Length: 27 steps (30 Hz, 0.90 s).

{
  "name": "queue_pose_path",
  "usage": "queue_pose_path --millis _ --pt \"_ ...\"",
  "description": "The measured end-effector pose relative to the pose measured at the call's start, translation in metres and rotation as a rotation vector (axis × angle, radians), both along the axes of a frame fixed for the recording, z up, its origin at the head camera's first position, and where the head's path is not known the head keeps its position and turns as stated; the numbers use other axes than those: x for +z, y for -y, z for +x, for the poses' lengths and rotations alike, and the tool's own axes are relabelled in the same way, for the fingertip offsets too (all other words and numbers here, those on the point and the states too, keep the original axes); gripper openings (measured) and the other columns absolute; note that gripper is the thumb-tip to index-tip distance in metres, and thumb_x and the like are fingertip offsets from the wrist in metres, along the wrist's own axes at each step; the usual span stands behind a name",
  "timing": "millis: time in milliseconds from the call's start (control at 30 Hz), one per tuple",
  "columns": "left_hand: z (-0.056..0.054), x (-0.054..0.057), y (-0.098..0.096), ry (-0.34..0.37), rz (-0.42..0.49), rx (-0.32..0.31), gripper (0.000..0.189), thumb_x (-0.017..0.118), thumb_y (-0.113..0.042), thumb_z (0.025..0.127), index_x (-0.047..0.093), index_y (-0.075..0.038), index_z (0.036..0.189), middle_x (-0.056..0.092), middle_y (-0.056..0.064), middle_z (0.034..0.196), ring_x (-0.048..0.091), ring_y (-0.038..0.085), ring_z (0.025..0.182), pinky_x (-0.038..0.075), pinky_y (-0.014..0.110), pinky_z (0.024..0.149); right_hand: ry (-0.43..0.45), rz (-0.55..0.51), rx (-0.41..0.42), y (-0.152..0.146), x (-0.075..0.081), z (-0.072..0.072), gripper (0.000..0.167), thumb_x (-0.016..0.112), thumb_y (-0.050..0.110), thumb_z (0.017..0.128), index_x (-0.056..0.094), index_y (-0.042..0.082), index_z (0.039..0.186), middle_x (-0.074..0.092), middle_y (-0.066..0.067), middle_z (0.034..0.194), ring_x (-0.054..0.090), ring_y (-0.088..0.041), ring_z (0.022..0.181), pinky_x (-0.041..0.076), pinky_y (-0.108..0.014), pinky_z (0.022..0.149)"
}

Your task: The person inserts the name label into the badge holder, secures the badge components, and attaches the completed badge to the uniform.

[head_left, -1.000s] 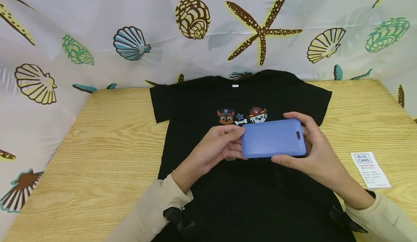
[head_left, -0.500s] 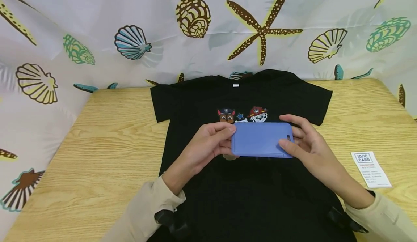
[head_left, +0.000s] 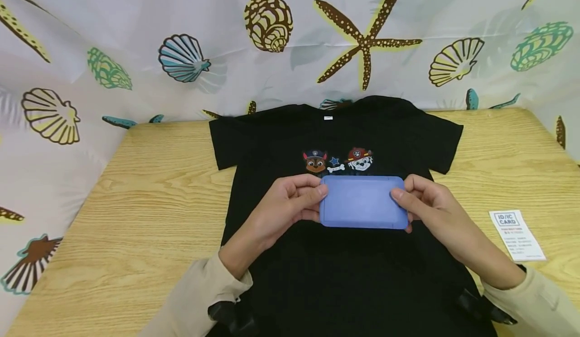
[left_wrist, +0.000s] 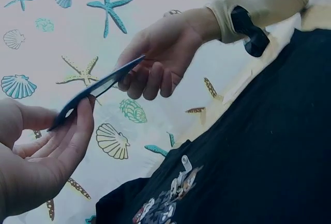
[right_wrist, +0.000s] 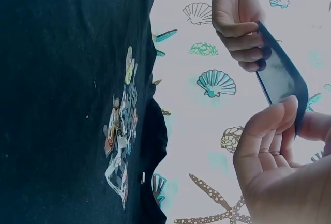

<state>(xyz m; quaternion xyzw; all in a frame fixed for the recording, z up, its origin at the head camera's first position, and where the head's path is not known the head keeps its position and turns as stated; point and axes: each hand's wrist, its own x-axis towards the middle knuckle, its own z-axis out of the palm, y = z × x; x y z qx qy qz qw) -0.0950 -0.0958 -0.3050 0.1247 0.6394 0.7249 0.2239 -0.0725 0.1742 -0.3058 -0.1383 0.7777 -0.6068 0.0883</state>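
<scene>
A blue card holder (head_left: 364,202) is held level across the front of a black T-shirt (head_left: 290,271), its flat face turned up to the head camera. My left hand (head_left: 290,201) pinches its left end, thumb on the face and fingers behind. At the other end my right hand (head_left: 432,206) grips it the same way, thumb near the upper right corner. From the left wrist view, the card holder (left_wrist: 98,88) appears edge-on between both hands. In the right wrist view its underside (right_wrist: 282,74) looks dark and glossy, with fingertips against it.
The T-shirt lies spread on a wooden table (head_left: 149,206), cartoon dog prints (head_left: 337,160) on its chest. A white card (head_left: 517,235) printed "ID/IC CARD" lies at the right. Behind hangs a white curtain (head_left: 217,4) with shells and starfish.
The card holder has shifted left and slightly nearer. My right hand has moved its grip, thumb now on the face; the end slot seen earlier no longer shows in the head view.
</scene>
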Motion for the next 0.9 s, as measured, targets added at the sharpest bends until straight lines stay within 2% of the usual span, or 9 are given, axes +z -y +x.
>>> queue_pose_path --millis 133,333,533,733,900 --pt "0.0028 -0.0012 0.0033 -0.013 -0.049 0.003 0.024 0.057 -0.006 0.096 0.057 0.011 0.114 0.071 0.015 0.099 0.067 0.017 0.078 0.058 0.034 0.077 0.027 0.024 0.017 0.0001 0.0011 -0.0013 0.024 0.054 0.018 0.100 0.048 0.000 0.085 0.054 -0.005 0.065 0.055 -0.020 0.057 0.050 -0.030 0.054" --pt "0.0047 -0.0034 0.0062 0.005 -0.062 0.026 0.023 0.059 -0.004 0.095 0.059 0.012 0.111 0.071 0.016 0.097 0.068 0.018 0.077 0.058 0.035 0.076 0.059 0.017 0.061 -0.0009 0.0006 -0.0028 0.022 0.058 0.015 0.098 0.049 -0.003 0.088 0.057 -0.008 0.060 0.055 -0.020 0.051 0.049 -0.030 0.047" --pt "0.0055 -0.0039 0.0068 0.005 -0.069 0.050 0.019 0.062 -0.004 0.093 0.061 0.011 0.103 0.071 0.019 0.094 0.068 0.018 0.073 0.059 0.035 0.071 0.104 -0.024 0.084 -0.0003 -0.0010 -0.0029 0.022 0.059 0.013 0.097 0.050 -0.005 0.090 0.062 -0.009 0.062 0.060 -0.021 0.051 0.053 -0.032 0.049" --pt "0.0072 -0.0035 0.0055 0.018 -0.052 0.044 0.012 0.063 -0.003 0.091 0.061 0.009 0.093 0.072 0.015 0.086 0.068 0.018 0.067 0.059 0.035 0.067 0.099 -0.053 0.098 -0.0005 -0.0033 -0.0021 0.021 0.059 0.011 0.097 0.050 -0.005 0.087 0.061 -0.008 0.060 0.059 -0.022 0.049 0.051 -0.032 0.047" --pt "0.0080 -0.0033 0.0036 0.014 -0.061 0.056 0.011 0.063 -0.002 0.091 0.061 0.008 0.091 0.072 0.012 0.081 0.067 0.017 0.063 0.059 0.035 0.064 0.080 -0.078 0.107 -0.0013 -0.0056 -0.0021 0.020 0.059 0.008 0.096 0.050 -0.004 0.083 0.058 -0.006 0.056 0.054 -0.017 0.046 0.046 -0.029 0.044"
